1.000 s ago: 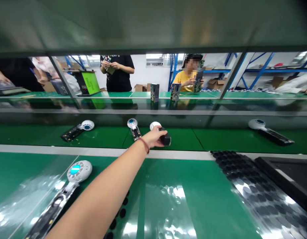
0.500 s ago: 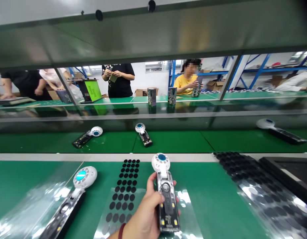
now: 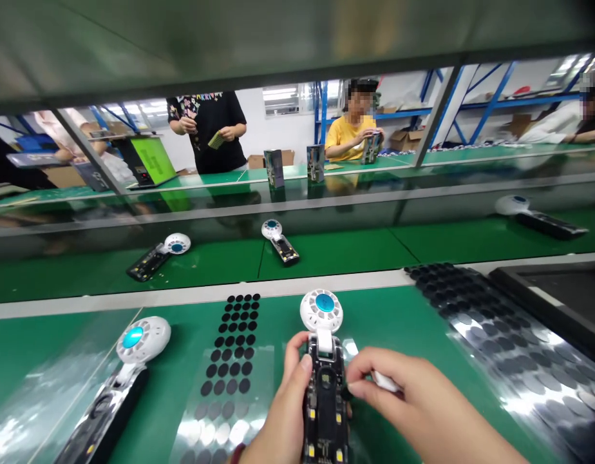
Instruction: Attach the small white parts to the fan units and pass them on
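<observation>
Left fingers (image 3: pixel 297 374) still gripping fan device (image 3: pixel 324 386), right fingers (image 3: pixel 362 380) newly pinching its side

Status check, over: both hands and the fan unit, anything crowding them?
Left hand grips fan unit body. Right hand pinches at its side, white piece in fingers. Black dot sheet lies just left, apart.
</observation>
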The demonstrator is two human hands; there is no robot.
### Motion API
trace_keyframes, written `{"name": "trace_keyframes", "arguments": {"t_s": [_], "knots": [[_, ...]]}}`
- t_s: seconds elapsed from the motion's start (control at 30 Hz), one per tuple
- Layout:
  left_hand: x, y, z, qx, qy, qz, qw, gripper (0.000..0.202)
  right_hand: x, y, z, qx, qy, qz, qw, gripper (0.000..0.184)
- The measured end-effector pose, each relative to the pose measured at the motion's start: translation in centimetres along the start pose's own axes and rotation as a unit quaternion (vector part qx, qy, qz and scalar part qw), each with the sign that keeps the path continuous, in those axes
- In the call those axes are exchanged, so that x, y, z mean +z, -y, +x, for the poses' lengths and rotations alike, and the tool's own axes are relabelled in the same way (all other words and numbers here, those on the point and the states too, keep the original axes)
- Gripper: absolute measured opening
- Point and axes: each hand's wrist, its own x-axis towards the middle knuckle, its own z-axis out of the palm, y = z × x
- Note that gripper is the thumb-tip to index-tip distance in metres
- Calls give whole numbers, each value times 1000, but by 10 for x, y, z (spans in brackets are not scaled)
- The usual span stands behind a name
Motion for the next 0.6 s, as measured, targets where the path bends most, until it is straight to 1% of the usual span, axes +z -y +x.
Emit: {"name": "trace_keyframes", "arguments": {"t_s": [0.07,0.2,0.33,0.5,0.6], "knots": [[4,-3,-4,-6,-20,28,999,51,6,2,7,-7,-13,0,1000,13],[9,-6,-9,-14,-43,69,997,45,13,2,4,-14,-28,-5,999,17],[12,-7,-9,-16,-58,70,996,45,16,1,1,-30,-26,-31,999,20],[14,-5,-8,-14,-73,86,993,44,16,0,4,-46,-23,-60,997,20],[12,-3,-8,-5,-96,90,991,39,18,-5,4,-71,-20,-81,994,19]]}}
